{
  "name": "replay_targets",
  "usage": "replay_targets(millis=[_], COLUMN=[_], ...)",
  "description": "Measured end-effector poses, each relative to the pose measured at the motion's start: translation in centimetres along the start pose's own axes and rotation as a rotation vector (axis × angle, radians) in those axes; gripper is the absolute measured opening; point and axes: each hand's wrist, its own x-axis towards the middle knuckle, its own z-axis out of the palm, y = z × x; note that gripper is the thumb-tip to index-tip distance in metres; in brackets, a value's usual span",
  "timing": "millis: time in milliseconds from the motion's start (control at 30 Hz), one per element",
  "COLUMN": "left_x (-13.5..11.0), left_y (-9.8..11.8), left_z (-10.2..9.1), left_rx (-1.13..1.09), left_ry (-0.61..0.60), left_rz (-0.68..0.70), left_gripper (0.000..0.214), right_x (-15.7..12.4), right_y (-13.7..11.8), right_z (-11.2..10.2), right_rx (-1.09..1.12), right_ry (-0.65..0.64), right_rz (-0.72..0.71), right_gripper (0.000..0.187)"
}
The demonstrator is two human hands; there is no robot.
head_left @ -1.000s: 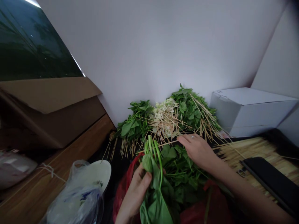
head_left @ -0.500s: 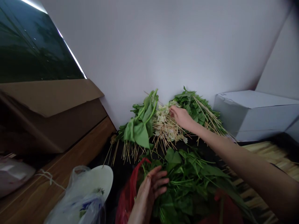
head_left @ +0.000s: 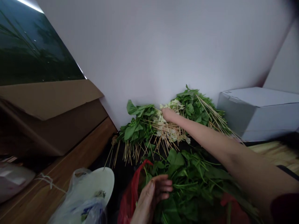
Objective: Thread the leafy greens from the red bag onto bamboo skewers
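Note:
My right hand (head_left: pixel 168 115) reaches forward and rests on a pile of white chopped vegetable on bamboo skewers (head_left: pixel 171 134), and its fingertips are hidden in the pile. Skewered green leaves lie on either side, one bundle (head_left: pixel 135 130) to the left and another (head_left: pixel 195 110) to the right. My left hand (head_left: pixel 151 194) lies with spread fingers on loose leafy greens (head_left: pixel 189 182), and it holds nothing. A red plastic bag (head_left: pixel 130 199) sits beside and under those greens.
A clear plastic bag holds a round white plate (head_left: pixel 99 183) at lower left. A wooden ledge (head_left: pixel 77 149) and a brown cardboard flap (head_left: pixel 49 99) lie left. A white box (head_left: pixel 259 115) and a bamboo mat (head_left: pixel 275 152) lie right. A white wall (head_left: pixel 163 46) stands behind.
The stems held in my left hand a second ago have left it, and that hand now lies open on the greens. My right hand has moved forward and left onto the white pile.

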Motion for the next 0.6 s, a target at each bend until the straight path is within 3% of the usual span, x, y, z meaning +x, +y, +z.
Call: replay_targets(millis=[133,267,433,600], left_x=[-0.1,-0.1,-0.4,-1.3], left_y=[-0.9,-1.3,-0.5,0.4], left_z=[0.0,0.0,1.1,1.9], left_rx=[0.065,0.155,0.217,0.254], left_ry=[0.111,0.199,0.183,0.197], left_rz=[0.016,0.038,0.036,0.046], left_gripper=[0.056,0.052,0.049,0.047], right_x=[-3.2,-8.8,-17.0,-22.3], right_y=[2.4,6.6,12.0,15.0], right_z=[-1.1,-2.2,-0.8,3.3], right_rx=[-0.004,-0.001,-0.031,-0.156], right_ry=[0.154,0.247,0.175,0.008], right_rz=[-0.012,-0.049,-0.034,0.020], right_gripper=[0.034,0.033,0.031,0.020])
